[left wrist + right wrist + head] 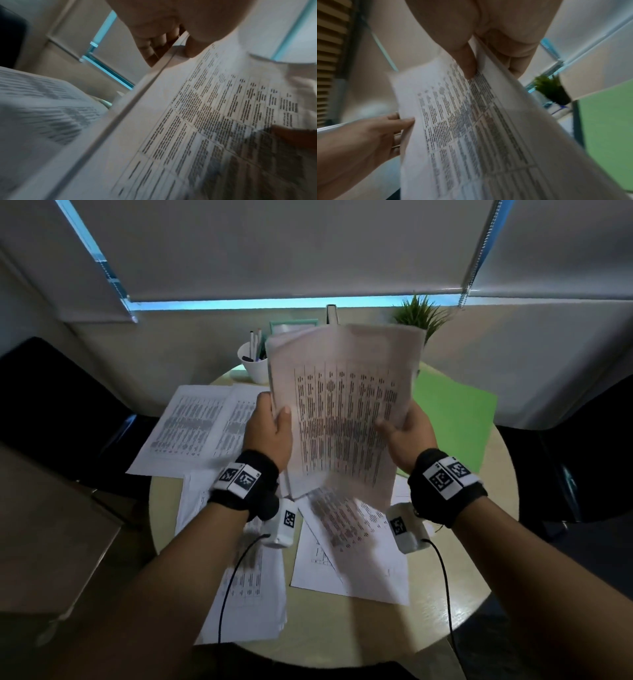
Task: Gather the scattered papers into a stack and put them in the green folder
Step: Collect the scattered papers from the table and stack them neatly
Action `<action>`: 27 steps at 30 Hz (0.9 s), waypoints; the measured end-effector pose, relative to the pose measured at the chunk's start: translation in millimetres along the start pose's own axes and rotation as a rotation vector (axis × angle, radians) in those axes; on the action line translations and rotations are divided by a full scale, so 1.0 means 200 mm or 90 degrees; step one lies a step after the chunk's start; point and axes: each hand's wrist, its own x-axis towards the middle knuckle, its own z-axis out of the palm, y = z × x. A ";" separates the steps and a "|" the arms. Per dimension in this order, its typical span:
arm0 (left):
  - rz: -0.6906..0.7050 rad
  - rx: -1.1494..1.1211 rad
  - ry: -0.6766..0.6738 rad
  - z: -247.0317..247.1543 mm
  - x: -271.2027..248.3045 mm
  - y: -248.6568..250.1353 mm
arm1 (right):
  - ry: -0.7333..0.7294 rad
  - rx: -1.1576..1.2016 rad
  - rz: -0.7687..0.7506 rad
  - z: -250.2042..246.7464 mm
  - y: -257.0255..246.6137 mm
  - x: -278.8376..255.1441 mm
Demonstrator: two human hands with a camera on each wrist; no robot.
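I hold a bundle of printed sheets (346, 412) upright above the round table (445, 594). My left hand (274, 422) grips the bundle's left edge, thumb on the front and fingers behind. My right hand (400, 429) pinches the right edge the same way. The left wrist view shows the bundle (205, 121) under my thumb (193, 50). The right wrist view shows the bundle (471, 128) pinched by my thumb (467, 63). Several loose sheets lie on the table: far left (191, 426), near left (246, 583) and near centre (352, 556). The green folder (455, 419) lies flat at the right.
A white cup with pens (253, 364) stands at the back of the table, beside a small framed picture (291, 326). A potted green plant (421, 313) sits at the back right. Dark chairs (51, 405) flank the table. Cables trail from both wrist cameras.
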 end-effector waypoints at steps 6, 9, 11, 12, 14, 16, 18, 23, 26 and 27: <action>-0.107 0.006 0.111 -0.27 0.06 -0.20 | -0.131 -0.053 -0.047 0.28 -0.11 0.02; -0.185 0.045 0.118 -0.41 0.04 -0.39 | -0.210 -0.129 -0.009 0.49 -0.07 0.02; -0.245 0.080 0.086 -0.47 -0.01 -0.53 | -0.255 -0.205 0.018 0.63 0.01 0.00; -0.276 0.098 0.057 -0.49 -0.04 -0.60 | -0.274 -0.241 0.033 0.69 0.04 -0.01; -0.330 0.147 -0.013 -0.51 -0.10 -0.73 | -0.311 -0.306 0.068 0.80 0.13 -0.05; -0.358 0.202 -0.077 -0.52 -0.16 -0.83 | -0.349 -0.352 0.111 0.88 0.20 -0.09; -0.381 0.231 -0.110 -0.53 -0.21 -0.90 | -0.378 -0.389 0.144 0.94 0.26 -0.13; -0.434 0.289 -0.148 -0.55 -0.30 -1.05 | -0.408 -0.429 0.199 1.02 0.36 -0.19; -0.468 0.305 -0.160 -0.55 -0.32 -1.11 | -0.409 -0.457 0.207 1.03 0.39 -0.21; -0.476 0.306 -0.163 -0.55 -0.33 -1.13 | -0.413 -0.463 0.211 1.04 0.40 -0.21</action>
